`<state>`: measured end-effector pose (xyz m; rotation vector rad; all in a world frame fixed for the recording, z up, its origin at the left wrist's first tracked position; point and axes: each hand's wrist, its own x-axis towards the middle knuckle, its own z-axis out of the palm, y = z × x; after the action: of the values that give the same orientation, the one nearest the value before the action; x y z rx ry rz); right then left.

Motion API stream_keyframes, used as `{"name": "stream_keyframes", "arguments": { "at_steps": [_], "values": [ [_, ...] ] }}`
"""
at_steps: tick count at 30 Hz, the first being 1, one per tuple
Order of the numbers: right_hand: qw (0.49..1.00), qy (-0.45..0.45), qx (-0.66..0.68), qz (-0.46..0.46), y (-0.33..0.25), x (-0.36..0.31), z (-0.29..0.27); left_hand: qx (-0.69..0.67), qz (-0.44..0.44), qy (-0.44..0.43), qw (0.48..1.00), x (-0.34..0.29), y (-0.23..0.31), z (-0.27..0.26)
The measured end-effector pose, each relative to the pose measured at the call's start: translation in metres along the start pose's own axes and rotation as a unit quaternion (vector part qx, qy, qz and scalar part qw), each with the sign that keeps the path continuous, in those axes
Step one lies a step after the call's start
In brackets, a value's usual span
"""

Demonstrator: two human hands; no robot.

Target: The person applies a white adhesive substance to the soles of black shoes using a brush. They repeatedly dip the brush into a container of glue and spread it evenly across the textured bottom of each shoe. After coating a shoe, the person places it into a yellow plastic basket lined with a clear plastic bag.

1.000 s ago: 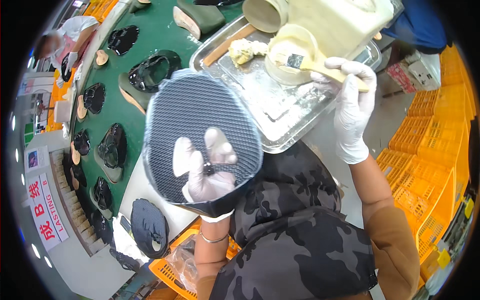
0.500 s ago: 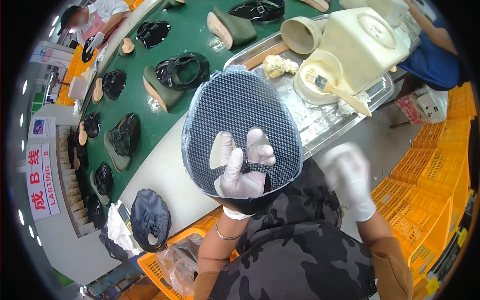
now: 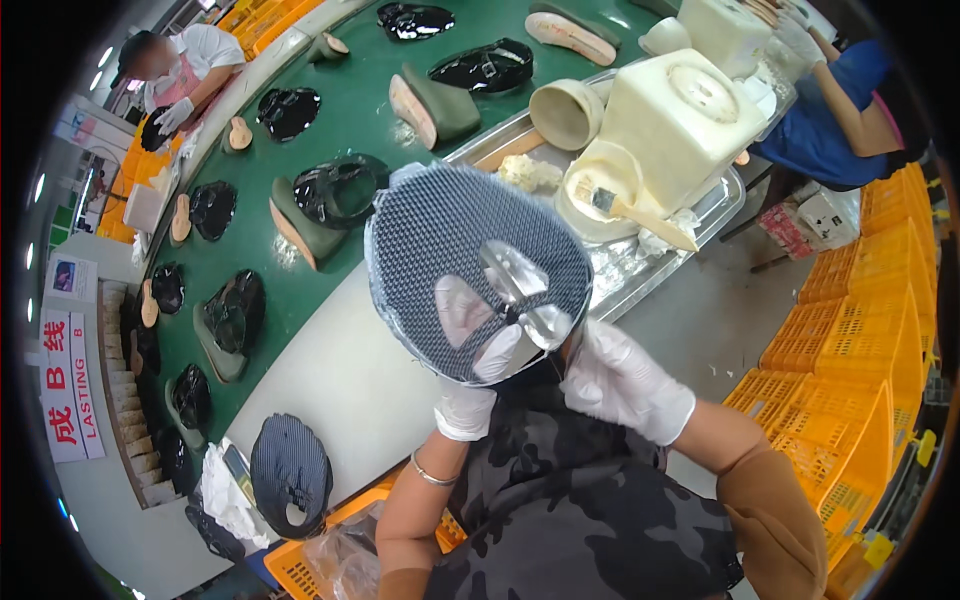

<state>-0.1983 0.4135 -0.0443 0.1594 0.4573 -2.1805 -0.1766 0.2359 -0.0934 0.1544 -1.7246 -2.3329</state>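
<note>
A shoe upper (image 3: 470, 230) is held up in front of me, its checked dark lining facing me and cut-outs near its lower edge. White gloves cover both hands. My left hand (image 3: 466, 408) grips the upper from below and behind, mostly hidden by it; pale patches show through the cut-outs. On the lower right edge, my right hand (image 3: 622, 382) is closed with its fingertips pressed to the upper. A second checked upper (image 3: 290, 470) lies at the white table edge, lower left.
A metal tray (image 3: 640, 270) holds a glue pot (image 3: 592, 195) with a brush (image 3: 655, 222), beside a cream container (image 3: 680, 115). Black uppers and olive wedge soles (image 3: 300, 225) stand on the green surface (image 3: 350, 100). Orange crates (image 3: 830, 390) line the right. Two people work beyond.
My right hand has come in from the right onto the upper's lower right edge. The upper has turned and tilted, and my left fingers no longer poke up through the cut-outs.
</note>
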Motion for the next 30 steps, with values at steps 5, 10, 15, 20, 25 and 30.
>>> {"name": "stream_keyframes", "arguments": {
  "at_steps": [5, 10, 15, 20, 25, 30],
  "values": [
    [0.957, 0.026, -0.238, -0.165, -0.092, 0.020, 0.026, 0.284, 0.071, -0.026, 0.956, 0.045, 0.011, -0.019],
    [0.820, 0.158, -0.419, -0.357, -0.203, 0.064, 0.067, 0.559, 0.198, 0.026, 0.805, 0.107, -0.008, -0.057],
    [0.588, 0.282, -0.684, -0.327, -0.322, 0.129, 0.040, 0.649, 0.200, -0.007, 0.734, 0.114, -0.014, -0.054],
    [0.296, 0.359, -0.850, -0.249, -0.395, 0.179, 0.011, 0.638, 0.190, -0.028, 0.746, 0.112, -0.006, -0.052],
    [0.308, 0.419, -0.841, -0.153, -0.430, 0.220, -0.010, 0.632, 0.149, -0.045, 0.759, 0.111, -0.005, -0.052],
    [0.322, 0.423, -0.826, -0.188, -0.466, 0.245, -0.036, 0.629, 0.158, -0.040, 0.761, 0.113, -0.008, -0.051]
  ]
}}
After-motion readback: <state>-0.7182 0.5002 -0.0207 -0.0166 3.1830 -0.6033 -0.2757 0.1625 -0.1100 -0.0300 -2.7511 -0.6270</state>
